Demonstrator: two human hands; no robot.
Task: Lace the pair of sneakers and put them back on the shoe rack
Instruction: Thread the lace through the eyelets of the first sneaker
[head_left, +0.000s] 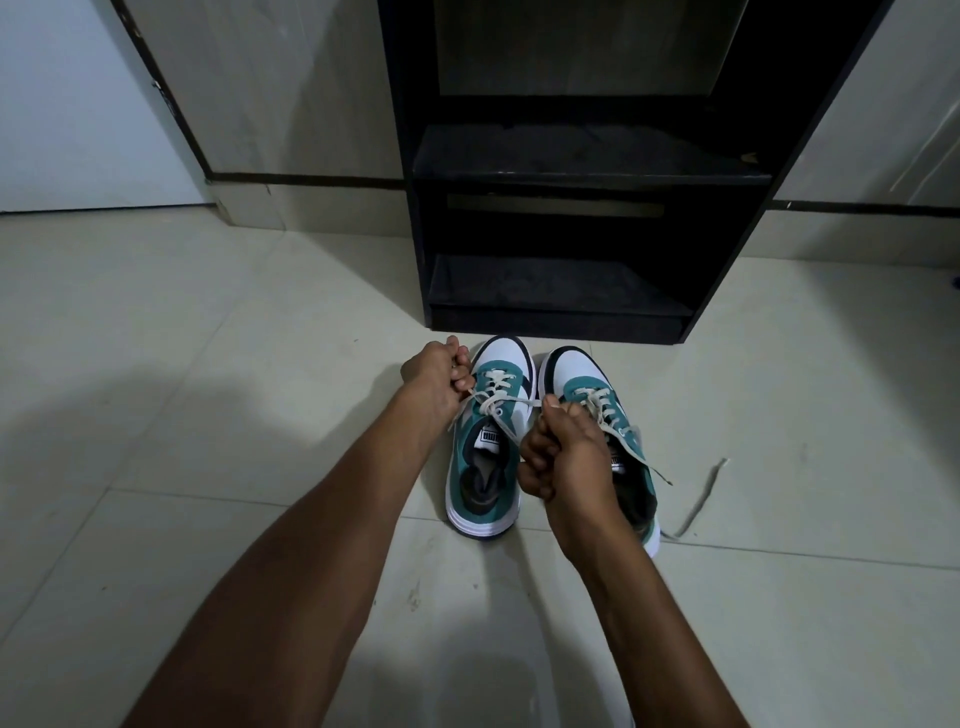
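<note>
Two teal, white and navy sneakers stand side by side on the floor, toes toward the rack. The left sneaker (491, 441) has a white lace (501, 402) threaded through its upper eyelets. My left hand (436, 371) is closed on one end of that lace at the shoe's left side. My right hand (563, 457) grips the other end, pulled taut across to the right. It covers part of the right sneaker (597, 395), whose loose lace trails off to the right.
A black shoe rack (571, 171) with bare shelves stands just beyond the sneakers against the wall. A thin grey strip (701, 499) lies on the tiled floor to the right. A white door (78, 104) is at the far left.
</note>
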